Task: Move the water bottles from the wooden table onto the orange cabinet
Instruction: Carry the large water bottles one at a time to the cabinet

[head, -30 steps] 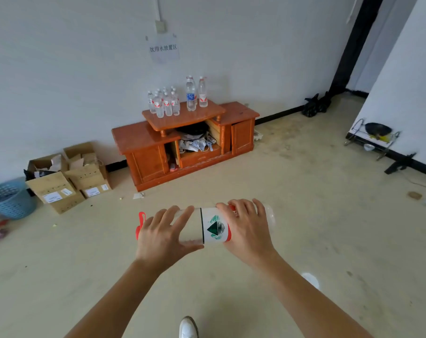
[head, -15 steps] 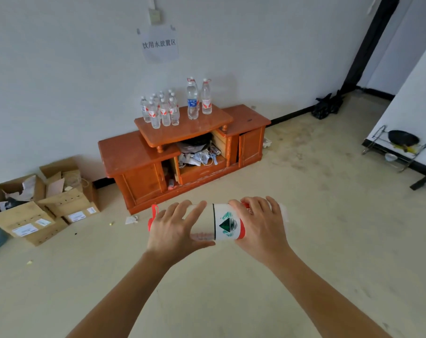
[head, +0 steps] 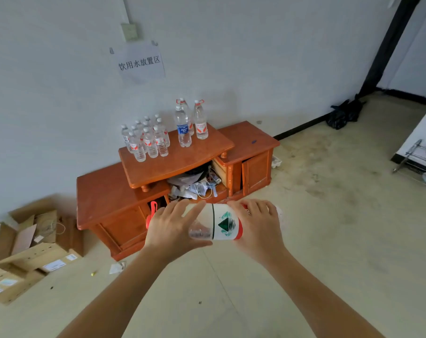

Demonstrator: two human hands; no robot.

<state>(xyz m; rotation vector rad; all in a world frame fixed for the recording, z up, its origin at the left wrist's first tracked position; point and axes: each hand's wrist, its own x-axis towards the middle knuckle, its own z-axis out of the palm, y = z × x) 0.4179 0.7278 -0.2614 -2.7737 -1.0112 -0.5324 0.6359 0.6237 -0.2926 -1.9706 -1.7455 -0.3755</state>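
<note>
Hands: my left hand (head: 172, 228) and right hand (head: 258, 228) carry the big bottle (head: 223, 225) sideways at centre frame, fingers (head: 176, 209) wrapped round it.
Change: the orange cabinet (head: 104, 191) looms larger than a second ago, so I am closing in.
Far: small bottles (head: 148, 140) already stand on its raised top.

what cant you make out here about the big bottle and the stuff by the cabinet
1. Head view, large clear plastic bottle with white label: neck covered by the left hand, base end mostly by the right hand.
2. Head view, small clear bottles on the orange wooden cabinet: rear ones hidden behind front ones, count unsure.
3. Head view, brown cardboard boxes: cut by the left edge.
</note>
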